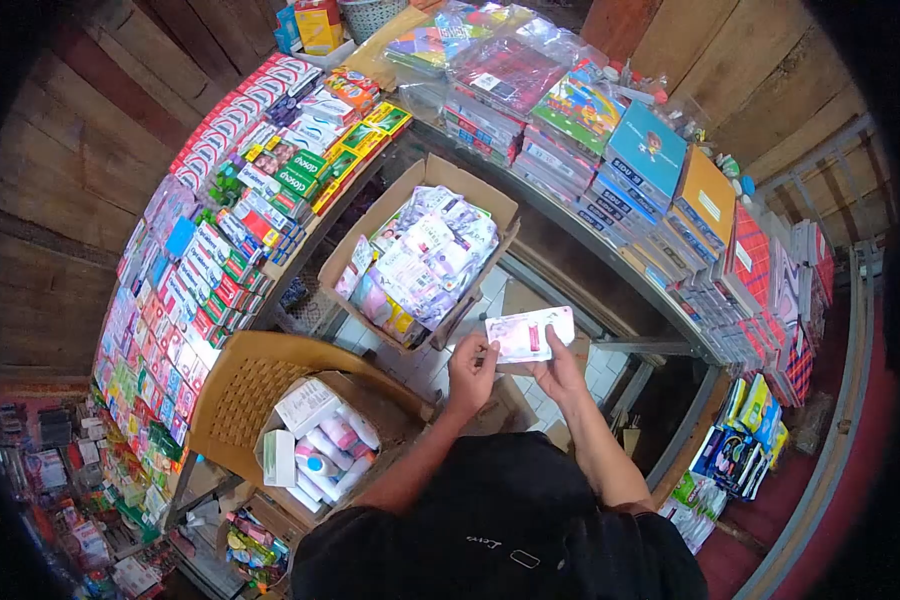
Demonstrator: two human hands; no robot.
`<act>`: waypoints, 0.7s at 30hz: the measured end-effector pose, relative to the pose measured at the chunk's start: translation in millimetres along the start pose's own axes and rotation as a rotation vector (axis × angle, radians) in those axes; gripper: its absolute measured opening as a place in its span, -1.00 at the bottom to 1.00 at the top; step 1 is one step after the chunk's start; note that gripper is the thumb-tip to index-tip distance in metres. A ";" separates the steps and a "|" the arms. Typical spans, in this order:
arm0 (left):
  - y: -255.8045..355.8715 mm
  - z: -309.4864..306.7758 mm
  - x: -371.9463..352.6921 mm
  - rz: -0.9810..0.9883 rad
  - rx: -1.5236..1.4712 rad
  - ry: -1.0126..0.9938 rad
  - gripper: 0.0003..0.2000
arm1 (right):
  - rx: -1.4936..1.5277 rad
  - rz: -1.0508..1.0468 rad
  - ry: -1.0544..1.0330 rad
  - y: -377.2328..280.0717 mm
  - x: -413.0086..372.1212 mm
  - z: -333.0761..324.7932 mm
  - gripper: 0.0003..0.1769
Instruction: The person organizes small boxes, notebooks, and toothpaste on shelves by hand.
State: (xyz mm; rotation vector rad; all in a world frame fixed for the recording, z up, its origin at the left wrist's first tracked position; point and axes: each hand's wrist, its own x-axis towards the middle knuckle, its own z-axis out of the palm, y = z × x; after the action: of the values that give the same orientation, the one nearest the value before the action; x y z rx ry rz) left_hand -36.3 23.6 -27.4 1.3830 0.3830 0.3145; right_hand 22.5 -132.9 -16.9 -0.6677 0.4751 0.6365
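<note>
One pale packet (523, 335), long axis left-to-right

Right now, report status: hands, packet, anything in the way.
Left hand and right hand both gripping pink-and-white packet. Packet outside the open carton of similar packs. No obstruction seen around it.

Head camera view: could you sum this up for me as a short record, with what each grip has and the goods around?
Held item: pink-and-white packet
Left grip: bare hand on the packet's lower left corner
Right grip: bare hand on its lower right edge
Ahead: open cardboard box with purple-and-white packets
Lower left: bottles by a brown woven chair
Upper left: rows of toothpaste boxes
Upper right: stacked notebooks
</note>
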 end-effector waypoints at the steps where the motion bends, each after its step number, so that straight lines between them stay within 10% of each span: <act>1: -4.9 -8.7 10.3 0.070 0.118 -0.041 -0.88 | -0.028 -0.033 0.008 -2.9 -1.9 -1.9 -0.51; 7: -68.6 -82.7 112.1 0.242 1.061 0.124 -0.48 | -0.018 -0.133 0.020 -15.7 -25.3 -16.5 -0.61; 14: -74.2 -89.7 155.7 0.105 1.507 -0.161 -0.35 | 0.025 -0.220 0.121 -7.7 -47.8 -38.7 -0.62; 18: -101.7 -115.9 168.3 0.541 1.283 -0.073 -0.58 | 0.127 -0.251 0.149 -7.9 -65.1 -40.6 -0.63; 21: -50.2 -115.6 157.2 0.213 0.659 0.086 -0.62 | 0.182 -0.301 0.160 -8.6 -78.4 -47.2 -0.62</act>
State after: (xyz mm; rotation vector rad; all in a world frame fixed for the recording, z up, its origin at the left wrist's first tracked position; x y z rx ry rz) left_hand 53.6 186.1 -105.8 2.0688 0.4303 0.4467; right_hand -37.0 -200.8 0.0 -0.6043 0.5603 0.2529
